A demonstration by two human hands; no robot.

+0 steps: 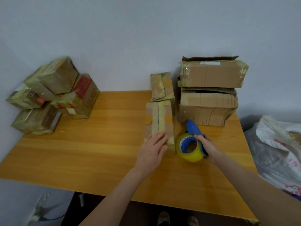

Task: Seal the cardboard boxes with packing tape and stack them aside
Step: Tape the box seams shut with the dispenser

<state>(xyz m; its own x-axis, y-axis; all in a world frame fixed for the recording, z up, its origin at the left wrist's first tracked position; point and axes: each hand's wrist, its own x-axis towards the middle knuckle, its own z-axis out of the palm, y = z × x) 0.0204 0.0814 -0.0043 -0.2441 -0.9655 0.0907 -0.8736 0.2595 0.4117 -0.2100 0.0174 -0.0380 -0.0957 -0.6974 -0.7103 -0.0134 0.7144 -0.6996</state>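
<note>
A wooden bench [97, 152] set against a pale wall is being viewed from above, and two bare forearms are being stretched in from the lower edge. A narrow cardboard box [160, 121] is lying lengthwise right of the bench's middle, with strips of tape running down its top. Its near end is being pressed by the left hand [153, 149]; the fingers [160, 136] are being held straight and flat on the lid, gripping nothing.

Just right of this box, a blue tape dispenser [193, 128] is being gripped by the right hand [206, 144], whose fingers are being curled closed round the handle. The roll of yellow tape [193, 156] on it is being rested on the bench beside the box's near right corner; whether the two are touching cannot be told.

Behind the narrow box, a second small box [162, 86] is lying towards the wall. To the right, an upper large box [211, 75] is being carried on a crumpled lower large box [206, 110].

At the far left corner, well apart from the hands, a pile of taped boxes [53, 95] is being propped against the wall. Beyond the bench's right edge, a white plastic bag [280, 149] is lying. Below the near edge, the person's feet [163, 217] are being partly shown.
</note>
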